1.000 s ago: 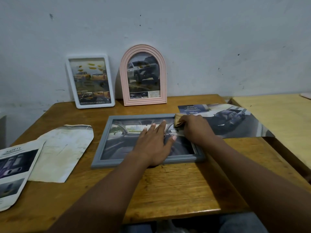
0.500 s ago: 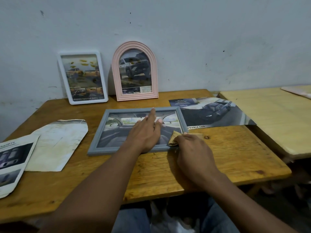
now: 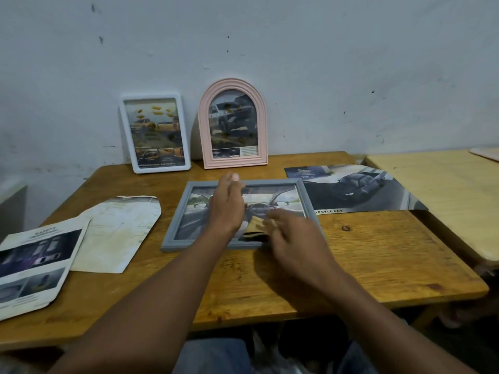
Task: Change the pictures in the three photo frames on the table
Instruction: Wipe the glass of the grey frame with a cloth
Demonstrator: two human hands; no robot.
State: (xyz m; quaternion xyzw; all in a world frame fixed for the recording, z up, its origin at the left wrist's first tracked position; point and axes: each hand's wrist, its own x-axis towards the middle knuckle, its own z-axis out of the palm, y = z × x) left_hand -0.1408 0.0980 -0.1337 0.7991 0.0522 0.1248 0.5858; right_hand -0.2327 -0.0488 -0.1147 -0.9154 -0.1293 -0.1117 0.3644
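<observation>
A grey, flat-moulded rectangular photo frame (image 3: pixel 172 230) lies face up in the middle of a varnished wooden table (image 3: pixel 378 252) with visible grain and 1 dark knot. It shows a car-interior print behind the glazing.

The left hand (image 3: pixel 226 209) is palm down over the frame's centre, its fingers straight and close together. The longest fingertip (image 3: pixel 235 177) reaches the far rail.

A small, folded tan cloth (image 3: pixel 252 228) sits on the frame's near-right part, just beside the left hand's heel. The right hand (image 3: pixel 294 241) is over the frame's near-right corner, its fingers (image 3: pixel 275 220) at the cloth. Motion blur hides whether they pinch the cloth or merely lie on it.

2 more frames lean against the scuffed painted wall (image 3: pixel 324 76): a glossy white frame (image 3: pixel 154 133) with rounded corners and a pink arched frame (image 3: pixel 233 124) with ribbed moulding. Both hold truck prints.

A glossy car brochure page (image 3: pixel 356 190) lies flat, touching the grey frame's right rail. To the left are a stained off-white sheet (image 3: pixel 118 230) with 1 rounded end and a printed sheet headed "SAFETY" (image 3: pixel 35 265), which the picture edge cuts off. A paler wooden table (image 3: pixel 445 190) adjoins on the right.
</observation>
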